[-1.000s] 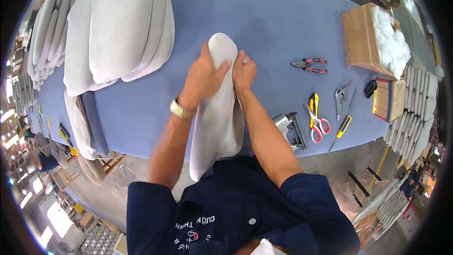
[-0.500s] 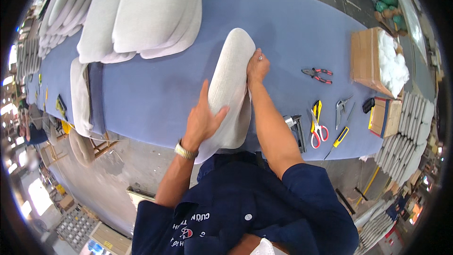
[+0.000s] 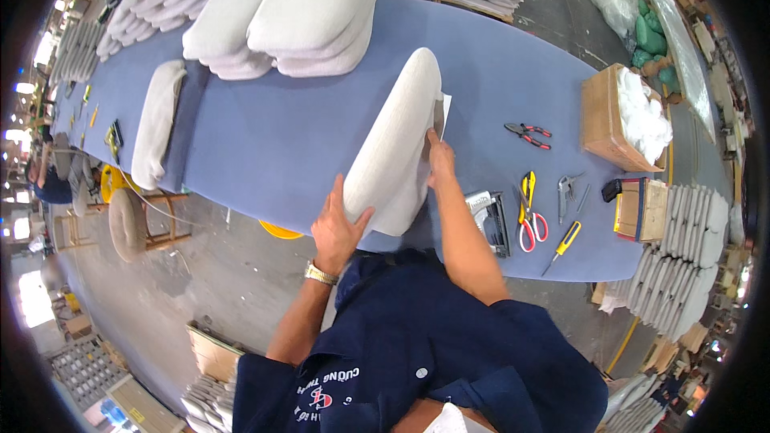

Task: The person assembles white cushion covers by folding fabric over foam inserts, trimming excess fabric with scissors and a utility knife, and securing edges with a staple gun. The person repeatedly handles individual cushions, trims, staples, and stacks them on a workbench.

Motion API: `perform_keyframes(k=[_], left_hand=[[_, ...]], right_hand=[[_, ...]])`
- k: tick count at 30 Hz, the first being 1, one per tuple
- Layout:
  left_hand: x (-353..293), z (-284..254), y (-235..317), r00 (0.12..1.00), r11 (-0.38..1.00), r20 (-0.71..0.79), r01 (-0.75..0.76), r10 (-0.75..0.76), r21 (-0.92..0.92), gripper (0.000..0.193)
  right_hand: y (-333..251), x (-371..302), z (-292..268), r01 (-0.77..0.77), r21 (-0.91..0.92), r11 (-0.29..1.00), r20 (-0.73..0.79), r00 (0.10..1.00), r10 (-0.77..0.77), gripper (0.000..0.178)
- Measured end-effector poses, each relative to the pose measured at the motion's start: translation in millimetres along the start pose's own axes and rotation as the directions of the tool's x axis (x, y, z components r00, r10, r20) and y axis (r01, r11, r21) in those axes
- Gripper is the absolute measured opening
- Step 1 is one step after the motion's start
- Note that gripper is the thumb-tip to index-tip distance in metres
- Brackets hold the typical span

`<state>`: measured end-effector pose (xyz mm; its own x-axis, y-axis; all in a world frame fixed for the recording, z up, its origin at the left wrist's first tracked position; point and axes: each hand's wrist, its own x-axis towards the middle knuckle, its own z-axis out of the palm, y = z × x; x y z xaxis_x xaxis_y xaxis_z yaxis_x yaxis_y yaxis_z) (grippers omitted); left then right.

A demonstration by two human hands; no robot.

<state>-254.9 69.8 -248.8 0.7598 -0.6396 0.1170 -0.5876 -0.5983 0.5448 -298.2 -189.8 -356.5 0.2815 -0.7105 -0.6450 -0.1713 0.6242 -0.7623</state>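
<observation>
A pale grey fabric-covered cushion pad (image 3: 397, 140) stands tilted on its long edge on the blue-grey tabletop in front of me. My left hand (image 3: 338, 228) holds its near left end, with the thumb apart from the fingers. On the far right edge, my right hand (image 3: 439, 160) grips the pad's underside, its fingers partly hidden. A small white flat piece (image 3: 447, 116) shows beside that edge, above my right hand; I cannot tell whether it is attached. A staple gun (image 3: 491, 223) lies near my right forearm.
Stacked grey pads (image 3: 317, 12) lie at the back left, and a single pad (image 3: 158, 124) farther left. To the right are red-handled pliers (image 3: 528, 135), scissors (image 3: 532, 228), a yellow screwdriver (image 3: 566, 242) and a cardboard box (image 3: 607, 116) with white stuffing. The blue-grey table (image 3: 265, 144) has its edge close to me.
The pad has turned, its far end leaning more to the right. My left hand now lies at its near end; my right hand is lower on its edge. The white piece has come into sight.
</observation>
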Motion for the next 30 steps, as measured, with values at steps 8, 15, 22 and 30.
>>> perform_keyframes(k=[8,15,22,30], left_hand=[[-1.7,-3.4,14.7,1.000,1.000,0.010,-0.028,0.028,0.008,0.096],[32.7,-10.7,22.9,0.963,0.992,0.258,0.095,-0.072,-0.080,0.095],[159.0,21.4,51.0,0.926,0.990,0.369,-0.032,0.081,-0.137,0.095],[155.4,13.6,43.5,0.905,0.983,0.426,0.086,-0.008,-0.164,0.102]], right_hand=[[24.3,-11.6,26.2,0.095,-0.065,0.993,-0.243,0.964,-0.108,0.059],[41.0,-3.0,27.4,0.095,-0.343,0.934,-0.309,0.928,-0.208,0.051],[50.6,2.8,35.0,0.242,-0.383,0.891,-0.302,0.879,-0.368,0.045],[38.4,2.8,39.3,0.256,-0.352,0.900,-0.324,0.869,-0.374,0.046]])
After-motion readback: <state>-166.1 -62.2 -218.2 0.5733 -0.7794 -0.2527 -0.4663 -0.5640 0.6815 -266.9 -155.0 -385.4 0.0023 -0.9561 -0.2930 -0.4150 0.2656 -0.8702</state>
